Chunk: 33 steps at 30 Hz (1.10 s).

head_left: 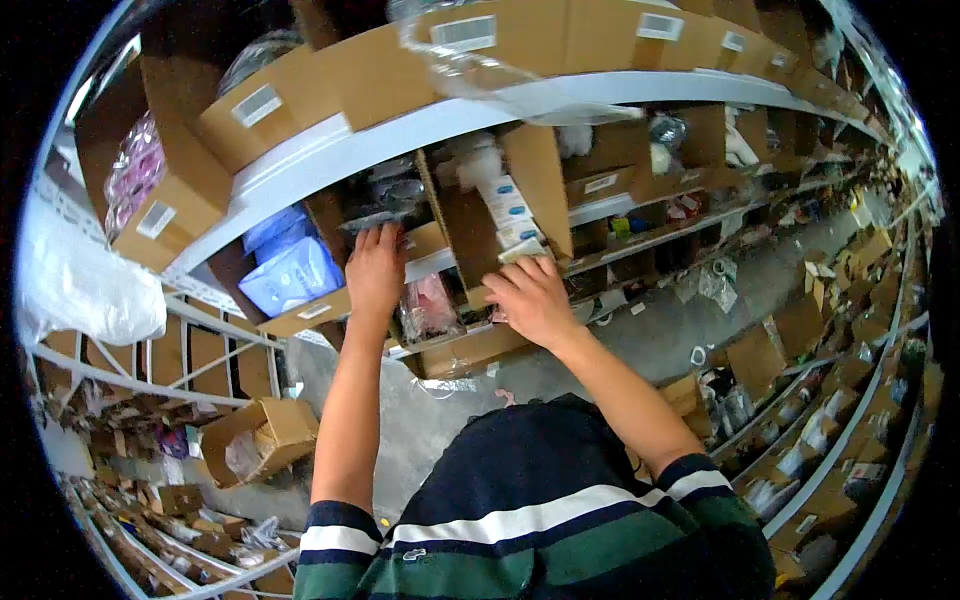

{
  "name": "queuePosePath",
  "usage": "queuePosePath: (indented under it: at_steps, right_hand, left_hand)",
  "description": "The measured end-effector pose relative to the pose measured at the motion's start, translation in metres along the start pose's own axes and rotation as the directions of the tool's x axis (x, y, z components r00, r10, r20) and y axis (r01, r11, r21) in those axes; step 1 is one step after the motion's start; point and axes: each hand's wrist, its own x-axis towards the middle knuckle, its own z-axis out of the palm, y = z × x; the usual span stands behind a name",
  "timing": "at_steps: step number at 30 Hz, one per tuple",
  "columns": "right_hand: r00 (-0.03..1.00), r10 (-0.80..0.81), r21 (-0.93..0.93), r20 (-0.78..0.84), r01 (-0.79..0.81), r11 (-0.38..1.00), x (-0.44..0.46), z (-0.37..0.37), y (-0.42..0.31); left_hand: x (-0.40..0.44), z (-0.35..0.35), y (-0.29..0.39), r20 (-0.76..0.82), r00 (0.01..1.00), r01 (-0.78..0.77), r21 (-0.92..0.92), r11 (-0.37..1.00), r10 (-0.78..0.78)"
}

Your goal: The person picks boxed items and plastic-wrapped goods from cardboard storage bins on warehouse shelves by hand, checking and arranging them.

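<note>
Left hand (376,270) reaches dark packages (393,192), its grip's hold impossible to tell; right hand (530,300), grip curled, meets a pale packet (521,250), hold equally unclear, at the front of a cardboard bin (540,180), whose walls likely keep stock sorted.

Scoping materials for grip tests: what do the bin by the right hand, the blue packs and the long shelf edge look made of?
Bin by the right hand: matt brown cardboard; thin cut edges, flat panels.
Blue packs: probably plastic film, slightly glossy; wrinkles and pale highlights.
Shelf edge: likely painted metal, smooth pale grey; the look alone leaves plastic possible.
</note>
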Motion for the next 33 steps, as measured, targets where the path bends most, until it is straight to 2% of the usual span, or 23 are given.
queuePosePath:
  at_steps: [3, 9, 11, 13, 15, 19, 21, 27, 29, 30, 33]
  right_hand:
    - [0.997, 0.001, 0.012, -0.073, 0.0, 1.0, 0.017, 0.015, 0.014]
    - [0.999, 0.013, 0.028, -0.038, -0.012, 1.0, 0.039, 0.034, 0.031]
    - [0.99, -0.015, 0.0, -0.143, 0.015, 1.0, 0.047, 0.041, 0.036]
    - [0.995, 0.002, 0.023, -0.102, 0.001, 1.0, 0.052, 0.043, 0.038]
    - [0.999, 0.034, 0.024, -0.014, -0.033, 0.999, 0.052, 0.042, 0.04]
    - [0.996, -0.014, 0.014, -0.086, 0.015, 1.0, 0.054, 0.045, 0.043]
    - [0.996, -0.013, 0.012, -0.089, 0.014, 1.0, 0.053, 0.046, 0.043]
    - [0.997, -0.008, 0.044, -0.076, 0.011, 0.999, 0.054, 0.047, 0.042]
    - [1.0, 0.009, 0.005, -0.021, -0.009, 1.0, 0.054, 0.044, 0.042]
    - [0.999, -0.006, -0.041, -0.05, 0.004, 0.999, 0.053, 0.05, 0.045]
    - [0.996, 0.043, -0.009, 0.08, -0.042, 0.999, 0.056, 0.044, 0.041]
  left_hand:
    - [0.002, 0.005, 0.001, 0.028, 0.999, 0.032, 0.031, 0.999, -0.032]
    - [0.002, 0.009, 0.0, -0.011, 1.0, 0.016, 0.077, 0.997, -0.015]
    - [0.003, 0.009, 0.006, 0.001, 0.997, 0.076, 0.128, 0.989, -0.077]
    - [0.003, 0.009, 0.006, 0.021, 0.994, 0.103, 0.085, 0.991, -0.105]
    - [0.002, 0.011, 0.004, -0.036, 0.996, 0.087, 0.066, 0.994, -0.085]
    - [-0.005, -0.004, 0.018, -0.021, 0.992, 0.127, 0.037, 0.991, -0.127]
    - [-0.012, -0.004, 0.016, -0.044, 0.996, 0.079, 0.018, 0.997, -0.078]
    - [-0.036, -0.033, 0.039, -0.017, 0.995, 0.097, 0.01, 0.995, -0.097]
    - [-0.048, -0.037, 0.043, -0.024, 0.994, 0.109, 0.002, 0.994, -0.109]
    - [-0.055, -0.039, 0.046, -0.006, 0.994, 0.11, 0.015, 0.994, -0.11]
    - [-0.056, -0.043, 0.047, -0.003, 0.996, 0.09, 0.038, 0.995, -0.09]
